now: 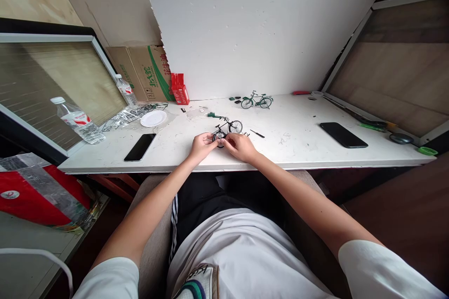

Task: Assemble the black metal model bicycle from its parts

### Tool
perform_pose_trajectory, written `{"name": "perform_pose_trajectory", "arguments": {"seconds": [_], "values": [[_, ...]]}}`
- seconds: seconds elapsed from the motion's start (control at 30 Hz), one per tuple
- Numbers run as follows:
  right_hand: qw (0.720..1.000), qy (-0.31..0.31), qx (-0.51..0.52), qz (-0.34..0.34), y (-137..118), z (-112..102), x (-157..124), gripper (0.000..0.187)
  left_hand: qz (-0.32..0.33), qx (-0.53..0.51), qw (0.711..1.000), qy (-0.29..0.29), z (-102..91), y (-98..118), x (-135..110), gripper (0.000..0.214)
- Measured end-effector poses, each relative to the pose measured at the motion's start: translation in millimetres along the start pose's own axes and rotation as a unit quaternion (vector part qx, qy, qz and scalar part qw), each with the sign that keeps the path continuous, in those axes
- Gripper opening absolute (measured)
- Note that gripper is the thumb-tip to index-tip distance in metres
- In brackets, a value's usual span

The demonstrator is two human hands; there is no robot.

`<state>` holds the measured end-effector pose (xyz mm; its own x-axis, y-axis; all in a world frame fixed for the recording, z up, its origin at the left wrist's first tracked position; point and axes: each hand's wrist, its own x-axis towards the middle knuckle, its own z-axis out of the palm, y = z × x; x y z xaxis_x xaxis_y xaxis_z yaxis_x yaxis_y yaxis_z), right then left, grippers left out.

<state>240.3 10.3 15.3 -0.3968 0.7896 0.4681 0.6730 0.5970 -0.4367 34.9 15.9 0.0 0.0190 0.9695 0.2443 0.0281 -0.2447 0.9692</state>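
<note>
Between my hands, near the front edge of the white table, is a small black model bicycle (235, 126). My left hand (203, 146) has its fingers closed at the bicycle's near wheel, on its left side. My right hand (241, 146) pinches at the same wheel from the right and covers part of the frame. Whether a smaller part sits between the right fingertips is too small to tell. Just beyond the bicycle lies a green part (212, 115). A thin dark tool, perhaps a blade (257, 133), rests right of my right hand.
A green model bicycle (257, 100) stands farther back. Phones lie at left (140, 147) and right (343, 135). A white plate (153, 118), a water bottle (77, 120) and a red box (180, 89) are on the left. A white board (266, 32) rises behind the table.
</note>
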Motion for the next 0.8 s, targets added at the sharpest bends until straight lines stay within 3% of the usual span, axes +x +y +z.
{"name": "perform_pose_trajectory", "arguments": {"seconds": [0.13,0.57,0.8], "values": [[1.000,-0.009,0.001,-0.015,0.3,0.4,-0.4,0.022,-0.008,-0.001,1.000,0.015,0.7,0.1,0.4,0.044],[1.000,-0.006,-0.028,0.001,5.2,5.0,1.4,0.060,0.001,-0.006,1.000,-0.001,0.3,0.9,-0.5,0.042],[0.997,0.049,0.052,-0.003,0.6,0.5,0.0,0.031,-0.013,-0.017,1.000,0.007,0.1,0.0,0.0,0.043]]}}
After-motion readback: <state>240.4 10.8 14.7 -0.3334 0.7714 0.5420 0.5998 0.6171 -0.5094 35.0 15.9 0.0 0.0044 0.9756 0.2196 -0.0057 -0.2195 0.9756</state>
